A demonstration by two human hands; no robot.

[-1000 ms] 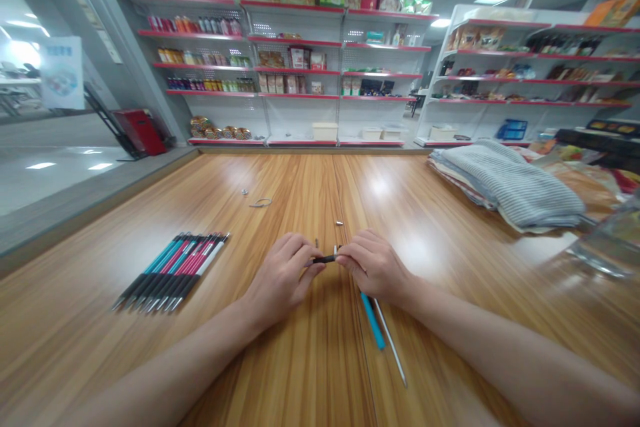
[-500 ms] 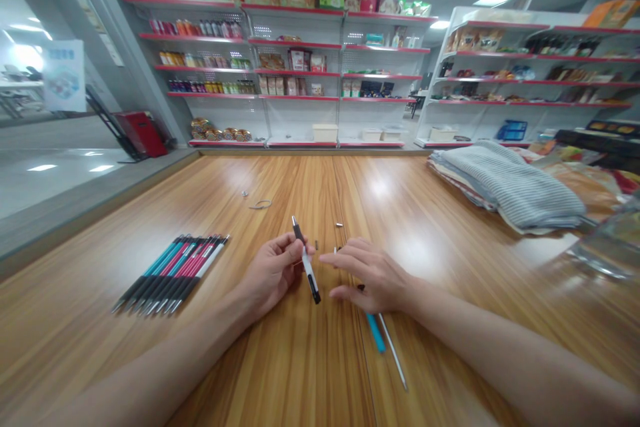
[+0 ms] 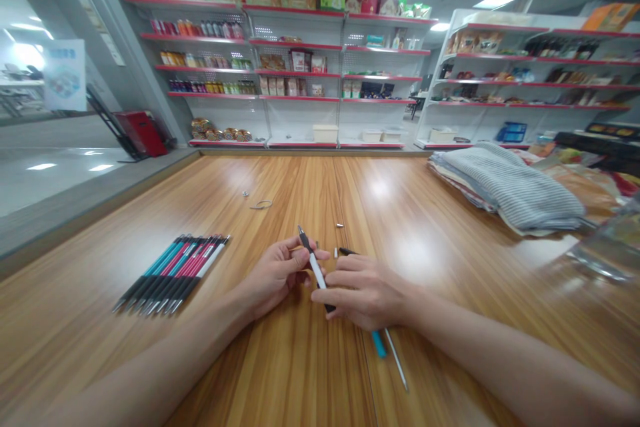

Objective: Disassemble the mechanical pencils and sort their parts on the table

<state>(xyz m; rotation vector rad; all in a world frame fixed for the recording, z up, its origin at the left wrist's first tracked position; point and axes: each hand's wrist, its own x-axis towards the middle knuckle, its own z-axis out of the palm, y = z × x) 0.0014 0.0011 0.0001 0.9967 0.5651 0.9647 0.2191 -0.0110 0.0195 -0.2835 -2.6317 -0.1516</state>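
A white ballpoint pen (image 3: 317, 269) with a dark grip slants between my hands, its silver tip up and away from me. My left hand (image 3: 277, 273) pinches it near the grip with thumb and fingers. Closed around its lower, black end is my right hand (image 3: 370, 290), which hides part of the barrel. Under and beside the right hand lie a teal pen barrel (image 3: 379, 345) and a thin white refill (image 3: 397, 361), both partly covered. Just beyond the fingers are a black pen part (image 3: 347, 251), a small white piece (image 3: 335, 253) and a small metal tip (image 3: 339, 225).
Several teal, pink and white pens (image 3: 173, 273) lie in a row at the left. Farther back are a thin loop (image 3: 261, 205) and a tiny shiny bit (image 3: 245, 193). Folded striped cloth (image 3: 510, 183) and a clear container (image 3: 610, 247) sit at the right. Stocked shelves (image 3: 295, 70) stand behind the table.
My right hand has moved left onto the pen's lower end and closed on it. The pen, still in my left hand, has shifted slightly right and down.
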